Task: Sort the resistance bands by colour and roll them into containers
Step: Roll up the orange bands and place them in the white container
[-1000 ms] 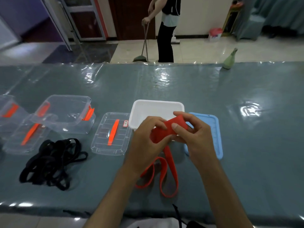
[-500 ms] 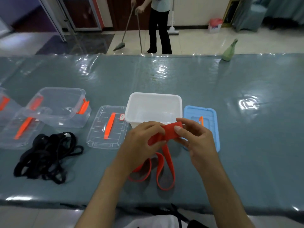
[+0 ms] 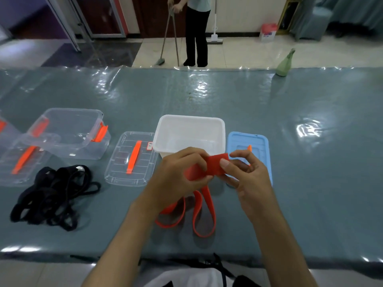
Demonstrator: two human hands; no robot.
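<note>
Both hands pinched the red band (image 3: 214, 166) just over the near rim of the white tub (image 3: 190, 121): left hand (image 3: 178, 177) on its rolled end, right hand (image 3: 246, 175) on the flap. Its loops trailed onto open counter (image 3: 310, 162) toward the near edge. Black bands (image 3: 51, 195) lay well left, tangled; the left hand hid the roll's size.

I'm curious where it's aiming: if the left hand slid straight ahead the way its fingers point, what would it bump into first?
The left hand points rightward, so after the red band it already pinches, it would probably meet the right hand first. The white container lies farther away, though depth is hard to judge.
</note>
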